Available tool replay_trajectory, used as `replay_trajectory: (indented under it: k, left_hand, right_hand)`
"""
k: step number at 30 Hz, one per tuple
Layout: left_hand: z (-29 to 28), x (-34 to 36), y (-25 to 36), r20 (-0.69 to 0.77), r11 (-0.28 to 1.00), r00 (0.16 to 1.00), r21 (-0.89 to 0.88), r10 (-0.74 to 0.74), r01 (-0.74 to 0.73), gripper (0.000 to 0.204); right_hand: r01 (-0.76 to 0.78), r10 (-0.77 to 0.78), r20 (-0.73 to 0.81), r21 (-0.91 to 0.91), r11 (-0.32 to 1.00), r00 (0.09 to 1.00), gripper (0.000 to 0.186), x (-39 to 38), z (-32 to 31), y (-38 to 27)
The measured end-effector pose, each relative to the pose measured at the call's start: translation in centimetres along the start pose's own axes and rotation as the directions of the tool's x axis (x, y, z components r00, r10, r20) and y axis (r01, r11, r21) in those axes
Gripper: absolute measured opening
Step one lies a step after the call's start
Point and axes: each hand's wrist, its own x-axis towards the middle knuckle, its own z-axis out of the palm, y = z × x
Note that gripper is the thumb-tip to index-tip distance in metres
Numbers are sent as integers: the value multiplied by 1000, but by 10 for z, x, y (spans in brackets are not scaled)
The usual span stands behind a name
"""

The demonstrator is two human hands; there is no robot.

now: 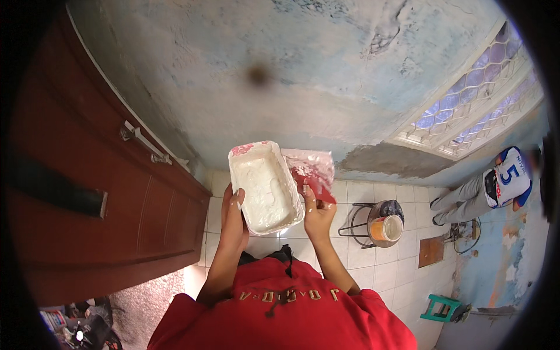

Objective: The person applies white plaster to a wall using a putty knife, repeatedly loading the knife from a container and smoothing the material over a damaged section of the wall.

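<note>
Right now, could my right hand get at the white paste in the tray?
Probably yes: your right hand holds the red scraper beside the tray, which is open on top, and nothing covers the white paste.

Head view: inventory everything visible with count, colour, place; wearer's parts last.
Tub: 1, white, centre
Scraper: 1, red, centre
Door: 1, brown, left
Handle: 1, silver, door
Walls: several, bluish, around
Window: 1, white, upper right
Stool: 1, dark, right
Bucket: 1, orange, on stool
Bundle: 1, dark, on stool
Person: 1, white top, far right
Low stool: 1, green, lower right
Tiles: many, white, floor
Clutter: uncounted, dark, lower left
Left hand: 1, holding tub
Right hand: 1, holding scraper
Shirt: 1, red, below
</note>
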Motion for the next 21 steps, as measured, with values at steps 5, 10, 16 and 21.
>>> replay_trajectory:
  k: [5, 10, 16, 21]
  left_hand:
    - [50, -17, -13, -72, 997, 997, 79, 30, -24, 66]
    - [61, -19, -31, -57, 994, 997, 107, 42, -36, 68]
    - [71, -22, -33, -69, 994, 994, 54, -90, 94, 65]
    - [62, 3, -24, 37, 993, 992, -18, -119, 119, 66]
  right_hand:
    - [82, -81, 81, -11, 997, 993, 30, 5, -34, 15]
    - [341, -286, 259, -200, 919, 923, 37, 22, -61, 25]
    - [364, -234, 371, -334, 870, 899, 39, 50, -72, 47]
    - [385, -78, 467, -612, 690, 881, 32, 102, -85, 67]
